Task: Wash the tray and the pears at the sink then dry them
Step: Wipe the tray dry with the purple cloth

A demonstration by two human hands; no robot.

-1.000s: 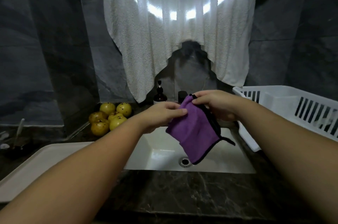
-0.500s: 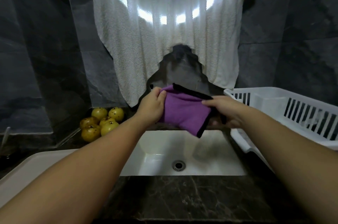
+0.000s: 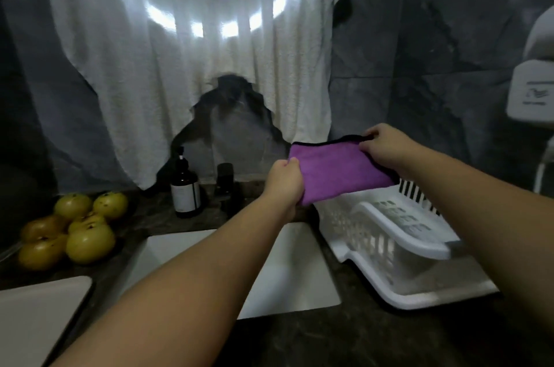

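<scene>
cloth: purple cloth [image 3: 338, 173] with a black edge, held up over the near-left corner of the rack, just right of the sink and above it
left hand: left hand [image 3: 284, 182] clenched round the cloth's lower left corner, fingers curled into the fabric
right hand: right hand [image 3: 382, 146] pinching the upper right edge, thumb over the black trim
sink: white sink [image 3: 302, 288] set in the dark worktop; no water seen running, tap not made out
pears: yellow pears [image 3: 72, 225] in a pile on the worktop left of the sink, well apart from both hands, untouched
tray: pale tray [image 3: 39, 315] left of the sink and nearer than the pears, part out of view, lying flat
rack: white slotted rack [image 3: 398, 243] touching the sink's right rim, nothing visible in it
bottle: dark pump bottle [image 3: 185, 189] behind the sink, under the hanging white towel [image 3: 186, 66]
step in hand: most likely readying the cloth, spreading it between both hands
doing it well: keep both corners held so the fabric stays taut and flat; fold it to a pad that fits one palm; keep it off the rack's slots, where the trim could snag; carry it back over the sink before wetting
progress: judged early, since the pears and tray look dry and unmoved
</scene>
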